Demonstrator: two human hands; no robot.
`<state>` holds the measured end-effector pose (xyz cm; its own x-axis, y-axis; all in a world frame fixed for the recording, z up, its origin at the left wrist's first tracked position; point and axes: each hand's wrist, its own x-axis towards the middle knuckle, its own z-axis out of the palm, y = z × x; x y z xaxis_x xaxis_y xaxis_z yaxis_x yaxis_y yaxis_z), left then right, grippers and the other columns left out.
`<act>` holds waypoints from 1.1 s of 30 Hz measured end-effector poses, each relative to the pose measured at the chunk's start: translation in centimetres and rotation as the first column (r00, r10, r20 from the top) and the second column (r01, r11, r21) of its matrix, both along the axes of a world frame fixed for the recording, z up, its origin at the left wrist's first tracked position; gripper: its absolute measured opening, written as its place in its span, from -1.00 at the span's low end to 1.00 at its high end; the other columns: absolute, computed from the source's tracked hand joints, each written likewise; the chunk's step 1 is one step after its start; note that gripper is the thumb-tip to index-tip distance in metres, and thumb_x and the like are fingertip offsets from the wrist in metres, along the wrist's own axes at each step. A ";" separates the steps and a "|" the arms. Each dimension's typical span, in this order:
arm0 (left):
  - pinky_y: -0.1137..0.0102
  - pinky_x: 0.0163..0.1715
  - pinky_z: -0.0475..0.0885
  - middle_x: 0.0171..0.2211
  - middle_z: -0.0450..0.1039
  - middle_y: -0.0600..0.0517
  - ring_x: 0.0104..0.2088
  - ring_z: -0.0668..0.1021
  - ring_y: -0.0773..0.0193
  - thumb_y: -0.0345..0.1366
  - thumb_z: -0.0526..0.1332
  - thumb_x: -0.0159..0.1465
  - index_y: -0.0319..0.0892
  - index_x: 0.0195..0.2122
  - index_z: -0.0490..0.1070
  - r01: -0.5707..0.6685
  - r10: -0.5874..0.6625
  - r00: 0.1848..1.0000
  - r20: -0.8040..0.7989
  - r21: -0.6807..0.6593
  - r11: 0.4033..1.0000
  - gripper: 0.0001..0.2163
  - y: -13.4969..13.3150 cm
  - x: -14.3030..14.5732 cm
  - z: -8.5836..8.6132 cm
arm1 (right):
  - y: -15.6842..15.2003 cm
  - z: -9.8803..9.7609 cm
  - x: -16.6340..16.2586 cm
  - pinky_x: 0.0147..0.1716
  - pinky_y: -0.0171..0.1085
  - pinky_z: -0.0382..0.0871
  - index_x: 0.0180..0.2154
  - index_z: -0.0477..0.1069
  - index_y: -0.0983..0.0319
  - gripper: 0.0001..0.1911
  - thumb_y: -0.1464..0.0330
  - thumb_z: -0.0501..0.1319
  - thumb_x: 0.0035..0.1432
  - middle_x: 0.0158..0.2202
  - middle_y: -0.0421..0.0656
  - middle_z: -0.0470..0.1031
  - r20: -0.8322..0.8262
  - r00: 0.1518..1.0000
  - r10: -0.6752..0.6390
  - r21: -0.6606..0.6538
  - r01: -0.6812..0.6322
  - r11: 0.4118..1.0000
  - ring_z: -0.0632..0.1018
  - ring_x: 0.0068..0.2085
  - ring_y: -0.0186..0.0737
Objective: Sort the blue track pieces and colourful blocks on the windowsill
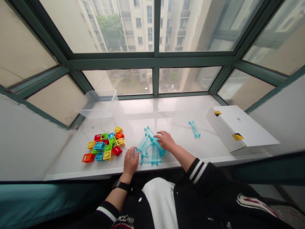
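Observation:
Several clear light-blue plastic track pieces (148,149) lie in a loose, overlapping heap on the white sill in front of me. My right hand (166,141) reaches over the right side of this heap, its fingers stretched out and touching or just above the upper pieces. At the heap's left edge rests my left hand (131,161), fingers apart, nothing visible in it. One more blue track piece (194,129) lies by itself further right. To the left of my left hand is a cluster of colourful building blocks (108,148) in red, yellow, green, blue and orange.
A clear plastic bin (98,113) stands at the back left by the window. On the right sits a white box (238,127) with yellow-and-black tabs. The sill's front edge (78,176) runs close to my body, and green window frames (154,62) border the back.

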<state>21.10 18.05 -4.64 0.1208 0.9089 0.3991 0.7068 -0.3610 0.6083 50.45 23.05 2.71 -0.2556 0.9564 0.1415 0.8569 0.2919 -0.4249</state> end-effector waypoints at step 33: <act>-0.09 0.40 0.20 0.41 0.25 -0.20 0.41 0.31 -0.09 -0.13 0.23 0.43 -0.06 0.40 0.22 0.177 -0.160 0.970 -0.181 0.079 0.981 -0.46 -1.5 1.0 1.9 | -1.3 0.9 -0.8 0.06 -0.06 0.39 0.00 0.59 0.09 -0.77 0.34 0.36 0.31 -0.04 -0.10 0.60 -0.197 0.980 0.017 0.076 -0.002 0.997 0.57 0.01 -0.03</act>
